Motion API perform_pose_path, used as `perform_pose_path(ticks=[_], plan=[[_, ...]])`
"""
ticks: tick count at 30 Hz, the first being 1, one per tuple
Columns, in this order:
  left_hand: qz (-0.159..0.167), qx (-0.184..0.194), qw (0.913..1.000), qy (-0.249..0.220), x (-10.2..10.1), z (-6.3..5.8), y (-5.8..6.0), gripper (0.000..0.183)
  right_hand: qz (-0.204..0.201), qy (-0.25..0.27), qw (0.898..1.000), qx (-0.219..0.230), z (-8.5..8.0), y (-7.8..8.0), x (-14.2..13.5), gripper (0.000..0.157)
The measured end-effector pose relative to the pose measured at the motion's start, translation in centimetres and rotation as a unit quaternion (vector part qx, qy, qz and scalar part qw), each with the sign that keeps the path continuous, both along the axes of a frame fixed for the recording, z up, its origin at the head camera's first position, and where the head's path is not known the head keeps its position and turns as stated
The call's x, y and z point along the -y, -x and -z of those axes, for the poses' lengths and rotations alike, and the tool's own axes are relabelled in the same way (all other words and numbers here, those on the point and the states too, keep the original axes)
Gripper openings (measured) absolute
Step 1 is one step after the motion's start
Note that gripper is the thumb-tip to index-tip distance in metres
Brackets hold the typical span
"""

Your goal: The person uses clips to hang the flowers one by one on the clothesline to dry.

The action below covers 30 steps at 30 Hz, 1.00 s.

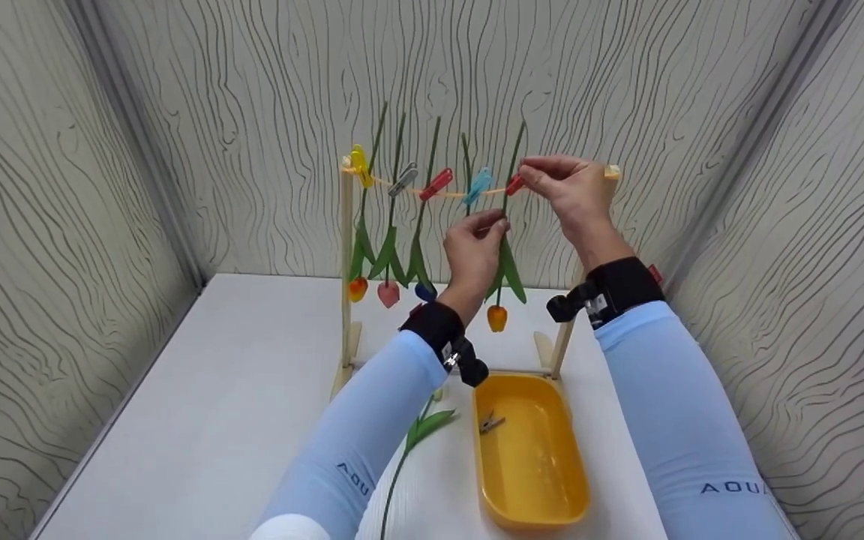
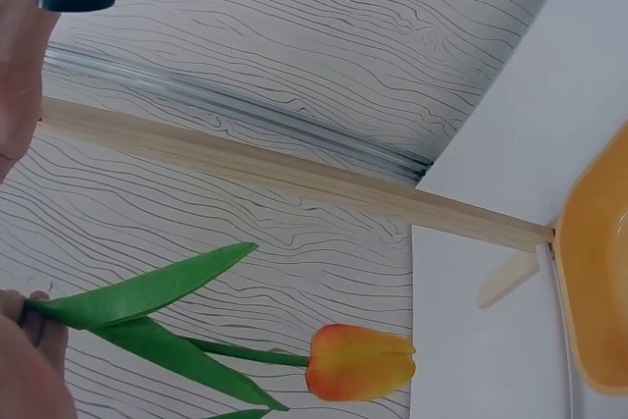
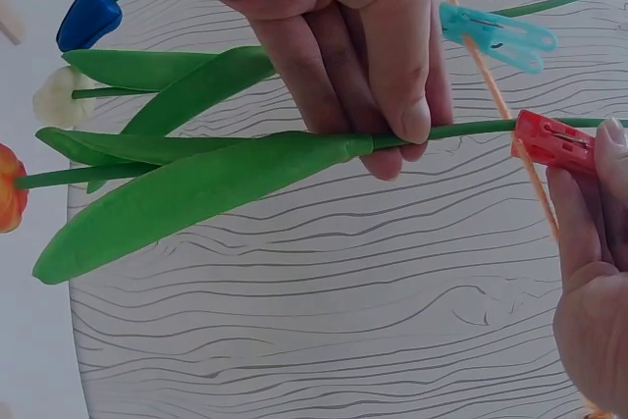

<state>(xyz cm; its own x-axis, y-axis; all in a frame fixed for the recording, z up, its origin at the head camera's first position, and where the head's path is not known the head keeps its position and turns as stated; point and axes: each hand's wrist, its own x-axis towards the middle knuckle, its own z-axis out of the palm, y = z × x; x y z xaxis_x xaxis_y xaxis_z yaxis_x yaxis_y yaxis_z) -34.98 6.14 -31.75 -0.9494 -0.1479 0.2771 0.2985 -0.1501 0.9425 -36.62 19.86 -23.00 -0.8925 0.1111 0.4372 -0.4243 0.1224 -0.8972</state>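
My left hand (image 1: 473, 251) pinches the green stem of an orange-yellow artificial tulip (image 1: 497, 319), which hangs head down with its leaves (image 3: 186, 208) below the grip. Thumb and fingers of my right hand (image 1: 578, 195) pinch a red clothespin (image 3: 551, 141) at its handle end. The clothespin's jaws lie over the tulip's stem and the orange cord (image 3: 543, 193). Beside it on the cord, a light blue clothespin (image 1: 478, 185) holds another stem; a white tulip (image 3: 61, 97) hangs behind my left hand, mostly hidden from the head view.
Farther left hang more upside-down tulips under a red (image 1: 436, 184), a grey (image 1: 403, 180) and a yellow clothespin (image 1: 359, 166). Wooden posts (image 1: 346, 262) carry the cord. A yellow basin (image 1: 541, 465) with a clothespin (image 1: 490, 424) inside stands in front, next to a lying tulip (image 1: 428, 427).
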Motion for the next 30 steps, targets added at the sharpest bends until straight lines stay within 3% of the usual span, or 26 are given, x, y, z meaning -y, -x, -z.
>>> perform_pose_path(ticks=[8,19,30], plan=[[-0.013,-0.022,0.9997,0.003,-0.1,-0.2,0.3,0.023,0.026,-0.088,0.996,-0.005,0.2,-0.4,0.4,0.022],[-0.014,-0.022,0.9996,0.006,0.0,-0.1,0.2,0.024,0.021,-0.140,0.990,0.024,-0.1,-1.2,0.7,0.034],[0.015,-0.023,0.9989,0.037,0.4,0.6,-0.8,0.035,0.027,-0.161,0.986,0.033,-0.2,-0.8,0.8,0.039]])
